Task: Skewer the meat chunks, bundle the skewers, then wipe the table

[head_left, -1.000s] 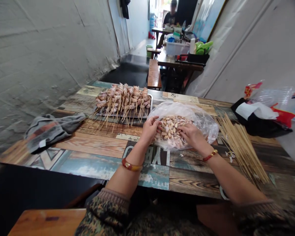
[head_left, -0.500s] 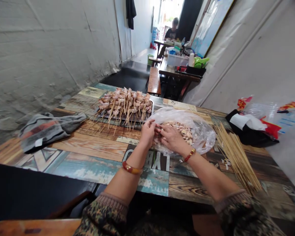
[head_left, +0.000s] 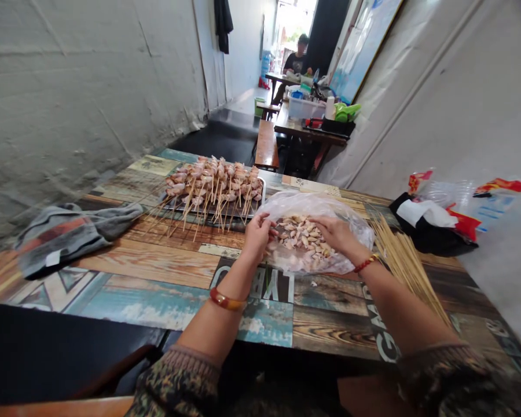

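Observation:
My left hand (head_left: 257,234) is at the near left edge of a clear plastic bag (head_left: 351,217). Its fingers are curled around what looks like a thin skewer (head_left: 267,279), whose greenish lower end shows below the hand; the rest is hidden. Inside the spread-out bag lies a heap of small pale meat pieces (head_left: 301,234). My right hand (head_left: 336,234) reaches over the heap's right side, fingers stretched toward the pieces and thumb apart. Behind my left hand, a metal tray (head_left: 264,191) bears a pile of loaded meat skewers (head_left: 217,179), sticks pointing toward me.
Bare bamboo skewers (head_left: 403,260) lie right of the bag. A grey cloth (head_left: 78,231) rests at the table's left. Plastic packaging and a black item (head_left: 434,234) sit at the far right. Beyond are a bench (head_left: 267,145), another loaded table and a seated person (head_left: 296,62).
My right hand has parted from my left and moved right, onto the meat pieces, uncovering more of the heap. My left hand stays by the bag's edge. The whole view has shifted slightly.

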A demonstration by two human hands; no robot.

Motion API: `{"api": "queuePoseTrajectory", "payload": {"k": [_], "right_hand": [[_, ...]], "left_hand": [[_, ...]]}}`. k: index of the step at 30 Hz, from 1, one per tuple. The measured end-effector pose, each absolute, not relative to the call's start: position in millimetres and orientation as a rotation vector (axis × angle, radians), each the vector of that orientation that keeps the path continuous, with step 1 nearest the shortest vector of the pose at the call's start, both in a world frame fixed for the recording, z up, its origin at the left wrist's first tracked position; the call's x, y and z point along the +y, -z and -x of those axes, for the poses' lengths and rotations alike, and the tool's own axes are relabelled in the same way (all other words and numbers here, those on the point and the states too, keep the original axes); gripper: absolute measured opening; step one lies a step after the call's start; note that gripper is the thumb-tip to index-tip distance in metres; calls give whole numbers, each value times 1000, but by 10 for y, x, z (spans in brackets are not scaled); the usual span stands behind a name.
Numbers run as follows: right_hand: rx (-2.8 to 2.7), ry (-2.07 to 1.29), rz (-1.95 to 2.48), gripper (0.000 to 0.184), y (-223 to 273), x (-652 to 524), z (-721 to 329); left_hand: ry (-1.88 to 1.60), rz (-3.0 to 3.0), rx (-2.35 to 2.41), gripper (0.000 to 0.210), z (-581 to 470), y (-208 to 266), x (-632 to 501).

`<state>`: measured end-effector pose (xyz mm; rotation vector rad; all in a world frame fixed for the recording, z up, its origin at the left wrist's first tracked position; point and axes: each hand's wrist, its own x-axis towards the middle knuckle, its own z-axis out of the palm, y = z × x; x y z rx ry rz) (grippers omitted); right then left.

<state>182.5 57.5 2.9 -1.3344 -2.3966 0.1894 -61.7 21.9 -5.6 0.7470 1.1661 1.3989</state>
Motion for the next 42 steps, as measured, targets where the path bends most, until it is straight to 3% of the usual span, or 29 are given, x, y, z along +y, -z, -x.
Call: {"api": "queuePoseTrajectory", "payload": {"k": [6, 12, 18, 24, 28, 32, 35, 39, 42], "right_hand": [[-2469, -182, 1345, 36, 45, 706, -1279], [-2681, -449, 829, 32, -2, 406, -1325], [-2532, -310, 1259, 31, -144, 327, -2068], [-2641, -169, 1409, 72, -27, 245, -2152], [-2541, -230, 1382, 50, 45, 295, -1854], [-2218, -596, 1389, 32, 36, 425, -1686], [-2122, -715, 1340, 33, -56, 415, -1760], [-2386, -519, 1324, 30, -186, 139, -1972], [-2475, -423, 1402, 51, -144, -155, -2045]], "left_hand": [[-1362, -778, 1165, 24, 616, 56, 215], [-1351, -791, 1141, 25, 616, 93, 217], [-1261, -958, 1160, 19, 573, 159, 239], [-1232, -1518, 1301, 21, 580, 252, 259], [-1032, -1814, 1244, 32, 589, 259, 245], [-959, -1881, 1179, 36, 584, 262, 243], [-950, -1919, 1166, 36, 577, 255, 234], [-931, -2050, 1220, 33, 556, 218, 195], [-878, -2195, 1227, 43, 549, 197, 167]]}}
